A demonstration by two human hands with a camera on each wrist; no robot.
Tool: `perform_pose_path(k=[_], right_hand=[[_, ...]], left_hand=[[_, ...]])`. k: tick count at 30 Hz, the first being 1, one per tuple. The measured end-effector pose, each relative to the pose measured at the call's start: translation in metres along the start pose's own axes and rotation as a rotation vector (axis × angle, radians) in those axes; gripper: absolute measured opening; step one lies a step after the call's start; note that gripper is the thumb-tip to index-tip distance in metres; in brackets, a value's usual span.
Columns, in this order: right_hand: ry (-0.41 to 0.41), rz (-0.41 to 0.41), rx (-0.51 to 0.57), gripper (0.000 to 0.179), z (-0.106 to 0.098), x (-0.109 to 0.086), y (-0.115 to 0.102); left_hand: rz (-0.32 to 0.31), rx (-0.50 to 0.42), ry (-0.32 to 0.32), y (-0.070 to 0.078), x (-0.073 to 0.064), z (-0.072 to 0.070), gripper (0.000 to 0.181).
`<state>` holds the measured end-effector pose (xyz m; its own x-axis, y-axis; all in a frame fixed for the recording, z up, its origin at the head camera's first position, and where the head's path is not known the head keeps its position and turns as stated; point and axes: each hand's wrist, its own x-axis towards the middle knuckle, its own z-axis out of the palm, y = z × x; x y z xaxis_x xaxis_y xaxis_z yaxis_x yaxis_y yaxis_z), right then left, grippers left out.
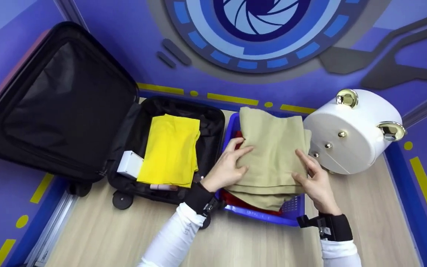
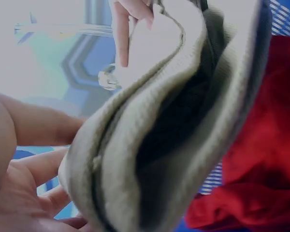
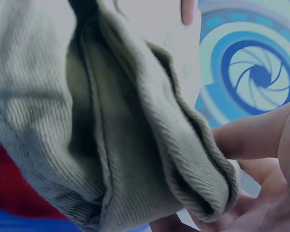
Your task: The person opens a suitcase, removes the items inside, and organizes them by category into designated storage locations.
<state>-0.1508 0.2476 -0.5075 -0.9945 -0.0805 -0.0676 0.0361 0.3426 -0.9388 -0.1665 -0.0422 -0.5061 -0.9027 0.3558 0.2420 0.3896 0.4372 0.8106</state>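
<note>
A folded khaki garment (image 1: 272, 148), twill-woven and several layers thick, lies over the blue basket (image 1: 261, 216). My left hand (image 1: 227, 167) grips its left side, thumb and fingertips on the cloth. On the opposite side, my right hand (image 1: 315, 181) pinches the edge between thumb and fingers. Both wrist views show the stacked hems of the garment (image 2: 130, 140) tilted, with dark gaps between the folds. Red cloth (image 2: 261, 145) shows beneath it in the basket.
Left of the basket stands an open black suitcase (image 1: 213, 122), holding folded yellow cloth (image 1: 171, 148), a white box (image 1: 130, 164) and a small pale tube (image 1: 163, 187). A white drum-shaped object with gold fittings (image 1: 358, 137) lies right of the basket, near the blue wall (image 1: 265, 89).
</note>
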Motion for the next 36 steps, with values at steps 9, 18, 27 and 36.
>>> perform_pose_path(k=[9, 18, 27, 36], right_hand=[[-0.151, 0.144, -0.033, 0.072, 0.010, 0.004, 0.025], [-0.189, 0.088, -0.153, 0.073, 0.020, -0.013, 0.019], [-0.256, 0.042, -0.346, 0.066, 0.026, -0.042, 0.021], [-0.328, -0.014, -0.552, 0.060, 0.037, -0.039, 0.025]], left_hand=[[-0.161, 0.177, -0.171, -0.024, -0.009, 0.018, 0.070], [-0.351, 0.323, -0.206, -0.004, -0.019, 0.020, 0.080], [-0.294, 0.451, -0.267, 0.021, -0.046, 0.026, 0.059], [-0.369, 0.381, -0.464, 0.010, -0.043, 0.045, 0.075]])
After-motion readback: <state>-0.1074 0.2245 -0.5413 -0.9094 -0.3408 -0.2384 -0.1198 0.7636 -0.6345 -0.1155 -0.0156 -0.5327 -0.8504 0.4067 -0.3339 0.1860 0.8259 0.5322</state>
